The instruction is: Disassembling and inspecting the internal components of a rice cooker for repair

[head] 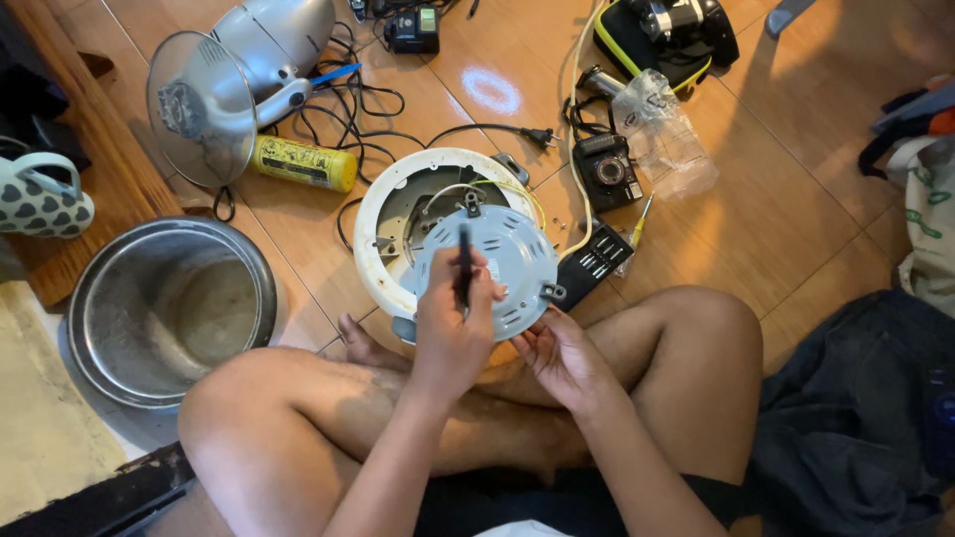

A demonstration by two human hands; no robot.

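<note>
On the tiled floor [796, 199], between the person's crossed legs, a white round appliance body [378, 239] lies upturned with its insides showing. A grey metal base plate [507, 259] rests tilted over its near edge. Left of it stands an empty steel inner pot [99, 298], with a silver desk lamp [214, 89] and a yellow spray can [303, 162] beyond. The right hand [567, 358] cups the plate's lower rim from beneath, fingers curled on it. The left hand [453, 333] is clenched around a thin black tool [464, 261], its tip on the plate's face.
</note>
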